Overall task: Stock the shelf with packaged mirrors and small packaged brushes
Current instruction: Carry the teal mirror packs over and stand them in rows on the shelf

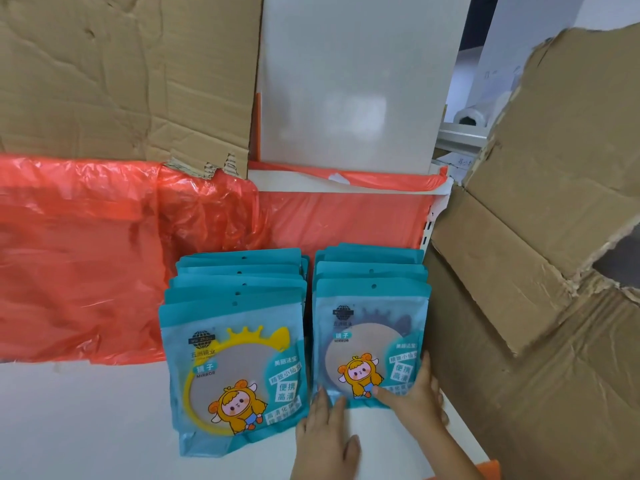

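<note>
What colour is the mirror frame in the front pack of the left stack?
The mirror frame is yellow, seen best in the head view.

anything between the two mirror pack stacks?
Head view: nothing, just a narrow bare gap between left stack and right stack; left hand rests at its near end.

glossy plastic mirror packets (pixel 239 362), creased cardboard (pixel 124 74)
</note>
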{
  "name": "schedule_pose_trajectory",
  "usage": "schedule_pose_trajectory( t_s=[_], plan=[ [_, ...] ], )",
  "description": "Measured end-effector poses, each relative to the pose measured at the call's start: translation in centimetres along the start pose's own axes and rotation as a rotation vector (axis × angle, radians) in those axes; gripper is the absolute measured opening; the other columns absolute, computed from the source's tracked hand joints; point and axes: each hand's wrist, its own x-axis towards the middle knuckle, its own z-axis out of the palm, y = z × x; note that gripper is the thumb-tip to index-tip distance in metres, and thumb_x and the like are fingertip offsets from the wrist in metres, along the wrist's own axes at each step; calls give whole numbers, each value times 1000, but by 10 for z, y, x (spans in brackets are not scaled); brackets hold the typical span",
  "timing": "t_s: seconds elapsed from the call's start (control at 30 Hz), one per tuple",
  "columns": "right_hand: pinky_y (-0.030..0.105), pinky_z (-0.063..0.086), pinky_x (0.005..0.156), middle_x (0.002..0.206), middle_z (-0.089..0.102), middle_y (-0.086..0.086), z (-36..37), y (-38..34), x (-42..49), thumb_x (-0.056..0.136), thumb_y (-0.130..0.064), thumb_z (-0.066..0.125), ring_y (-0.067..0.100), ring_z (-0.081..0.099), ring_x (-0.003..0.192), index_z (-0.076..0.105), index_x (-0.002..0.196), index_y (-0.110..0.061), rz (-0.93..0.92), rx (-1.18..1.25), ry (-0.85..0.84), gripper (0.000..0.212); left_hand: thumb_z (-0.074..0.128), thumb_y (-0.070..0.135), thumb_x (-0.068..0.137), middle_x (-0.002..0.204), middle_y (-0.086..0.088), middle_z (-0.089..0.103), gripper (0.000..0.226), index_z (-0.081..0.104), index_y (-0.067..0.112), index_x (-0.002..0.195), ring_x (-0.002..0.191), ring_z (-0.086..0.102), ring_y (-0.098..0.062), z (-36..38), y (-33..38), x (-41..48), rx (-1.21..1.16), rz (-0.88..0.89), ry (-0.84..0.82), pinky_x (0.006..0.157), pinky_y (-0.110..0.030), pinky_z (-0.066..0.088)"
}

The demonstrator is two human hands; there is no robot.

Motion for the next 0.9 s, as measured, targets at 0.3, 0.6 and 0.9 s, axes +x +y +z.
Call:
schedule_pose_trajectory(
  t_s=[0.3, 0.6, 0.9],
  plan=[
    [54, 41, 98, 139, 39, 14, 10, 3, -40, 81, -19, 71, 32, 44, 122, 37, 140, -21, 27, 253, 260, 69, 54, 48, 86, 144, 7, 31, 53, 39, 31, 133, 133, 34, -14, -42, -57, -62, -769, 89, -183, 113, -22, 26],
    [10, 46, 63, 79, 66, -7, 84, -54, -109, 83, -36, 68, 2, 64, 72, 12, 148, -31, -324, 209, -406, 86, 59, 76, 30, 154, -11, 22, 145, 18, 3, 148, 142, 23, -32, -73, -162, -67, -505, -275, 451, 113, -47, 24],
    [26, 49, 86, 108, 69, -16, 116, -75, -91, 76, -50, 68, 1, 66, 90, 22, 144, -33, -252, 142, -314, 84, 70, 68, 61, 145, 8, 35, 108, 9, 43, 146, 133, 41, -17, -68, -174, -11, -885, -79, 465, 103, -50, 43]
  ],
)
